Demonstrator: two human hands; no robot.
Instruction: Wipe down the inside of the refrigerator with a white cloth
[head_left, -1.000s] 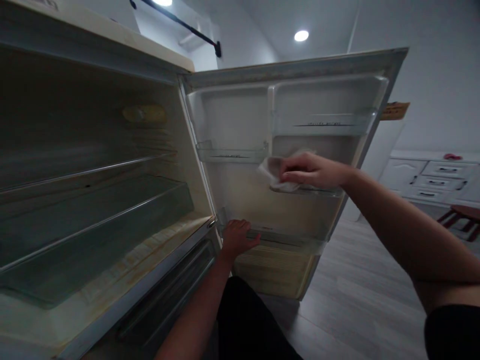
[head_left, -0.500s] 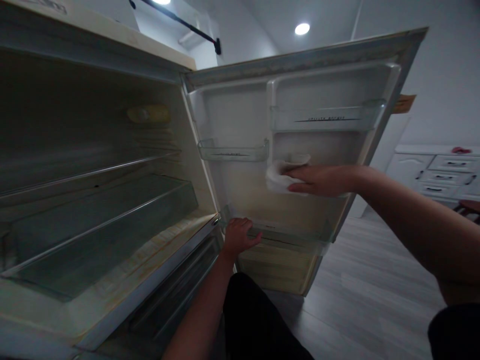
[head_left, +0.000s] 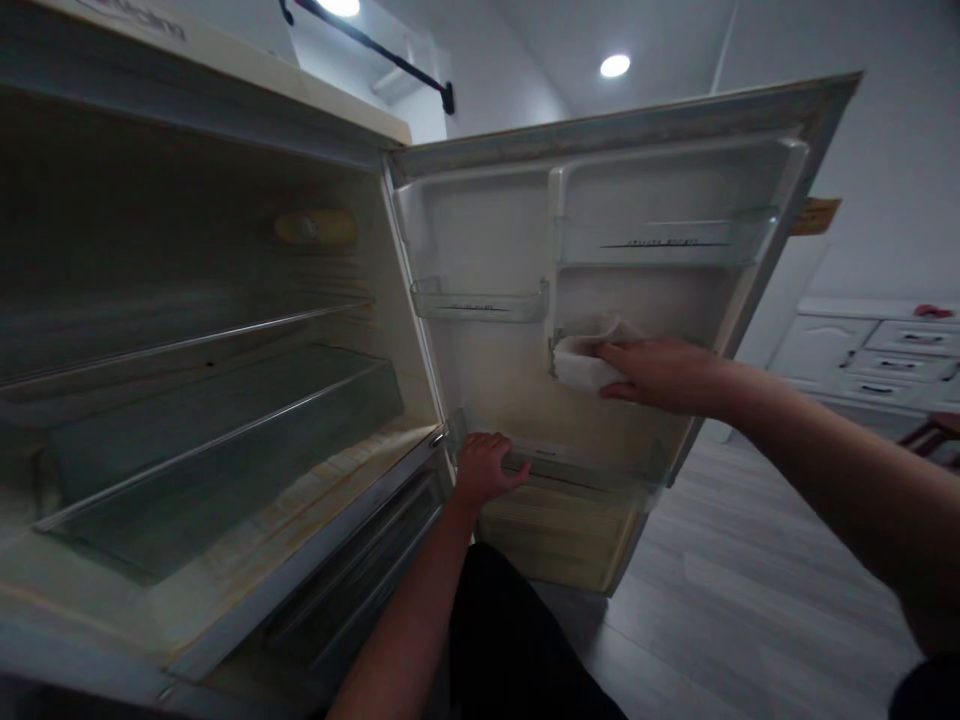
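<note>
My right hand (head_left: 660,375) is closed on a white cloth (head_left: 585,368), bunched at a clear shelf halfway up the inside of the open fridge door (head_left: 495,390). Part of that shelf is hidden behind the cloth and fingers. Lower down, at the hinge side, my left hand (head_left: 486,468) has its fingers curled over the rim of the lower door shelf (head_left: 592,475), its thumb sticking out to the right. Yellowish stains show on the door lining.
The open fridge compartment on the left holds a glass shelf (head_left: 187,340), a clear drawer (head_left: 225,440) and a yellowish lamp cover (head_left: 315,228). Two more clear shelves, a small one (head_left: 480,305) and an upper one (head_left: 667,240), hang on the door. White cabinets (head_left: 862,350) stand at the right.
My right hand and the cloth have shifted slightly right and down along the door shelf. The view has turned a little left. My left hand stays at the lower shelf.
</note>
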